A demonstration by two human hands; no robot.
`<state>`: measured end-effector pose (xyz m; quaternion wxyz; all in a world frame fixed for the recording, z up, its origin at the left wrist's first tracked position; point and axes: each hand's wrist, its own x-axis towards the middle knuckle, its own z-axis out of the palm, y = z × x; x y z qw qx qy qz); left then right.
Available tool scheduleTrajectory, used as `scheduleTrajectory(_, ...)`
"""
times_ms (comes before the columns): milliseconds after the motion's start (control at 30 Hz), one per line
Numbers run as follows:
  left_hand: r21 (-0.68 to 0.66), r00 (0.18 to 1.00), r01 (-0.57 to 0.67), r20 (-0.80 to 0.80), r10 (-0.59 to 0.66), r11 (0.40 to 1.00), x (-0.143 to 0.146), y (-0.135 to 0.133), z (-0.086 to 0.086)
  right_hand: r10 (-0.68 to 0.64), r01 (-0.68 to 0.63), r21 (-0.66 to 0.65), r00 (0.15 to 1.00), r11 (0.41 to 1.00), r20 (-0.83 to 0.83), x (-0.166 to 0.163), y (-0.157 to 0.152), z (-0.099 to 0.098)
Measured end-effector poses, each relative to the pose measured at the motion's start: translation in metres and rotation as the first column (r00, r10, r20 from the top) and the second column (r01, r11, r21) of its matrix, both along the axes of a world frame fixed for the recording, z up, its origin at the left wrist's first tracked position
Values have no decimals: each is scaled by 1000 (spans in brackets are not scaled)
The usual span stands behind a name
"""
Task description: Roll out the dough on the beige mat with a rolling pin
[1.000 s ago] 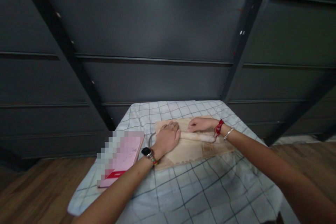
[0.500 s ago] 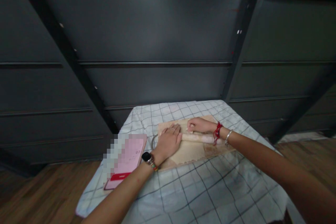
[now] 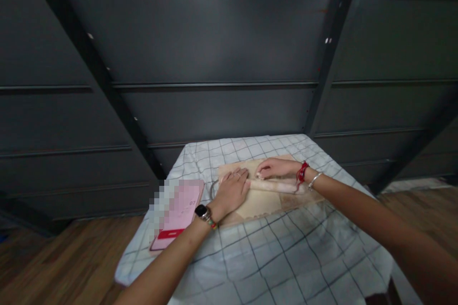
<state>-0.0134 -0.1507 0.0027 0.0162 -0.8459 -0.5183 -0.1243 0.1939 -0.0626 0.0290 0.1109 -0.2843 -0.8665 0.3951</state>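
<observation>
My left hand lies flat with its fingers stretched over the left side of some beige, aged-looking paper. Its thumb touches the left end of a pale, mottled paper roll lying across the sheets. Just behind the roll is my right hand, its fingers curled and pressed together. A small whitish bit shows at those fingertips, too small to name. The right wrist and its red string bracelet hang over the roll's right part. Under the left hand, the paper is hidden.
A white checked cloth covers the table. Left of the paper lies a pink, booklet-like item with a red band, partly pixelated. A thin grey curved thing sits beside the left hand. Dark panels rise behind the table.
The view has shifted slightly, moving the table a little to the right in the picture. My left hand stays flat on the paper; my right hand remains curled behind the roll.
</observation>
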Motion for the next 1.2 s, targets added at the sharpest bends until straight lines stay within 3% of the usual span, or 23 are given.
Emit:
scheduleTrajectory(167,-3,1000,-16,13,16,1000,2,-2,1,-245,238,176,969,955,20,6,4,-2)
scheduleTrajectory(333,9,1000,-19,-17,19,1000,0,-10,-3,-195,180,191,979,965,60,-3,13,-10)
scheduleTrajectory(500,37,1000,-19,-16,20,999,0,-10,-5,-248,221,361,968,906,29,-11,10,-10)
scheduleTrajectory(633,48,1000,-17,0,17,999,1,-10,-3,-193,171,480,981,861,-3,-8,-5,2)
scheduleTrajectory(800,61,1000,-2,0,2,998,1,-9,-3,68,-82,333,996,939,53,-3,-30,15)
scheduleTrajectory(967,65,1000,-9,3,9,998,1,-7,-7,-22,-9,397,997,918,74,-4,-35,13)
scheduleTrajectory(1200,89,1000,-7,9,7,996,1,-6,-11,29,-96,529,991,843,133,-7,-35,10)
